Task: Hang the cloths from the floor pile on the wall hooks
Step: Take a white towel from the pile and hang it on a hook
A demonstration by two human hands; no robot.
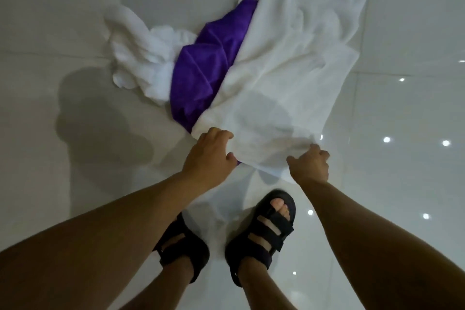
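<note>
A large white cloth [297, 63] lies stretched over the floor pile, running from the top of the view down to my hands. My left hand [210, 156] is closed on its near left corner. My right hand [312, 165] grips its near right corner. Under the white cloth a purple cloth [203, 68] shows on the left side. A second, crumpled white cloth [143, 55] lies left of the purple one. No wall hooks are in view.
The floor [63, 20] is glossy white tile with light spots reflected at the right. My two feet in black sandals [261, 236] stand just below the cloth's near edge. My shadow falls on the tiles at the left.
</note>
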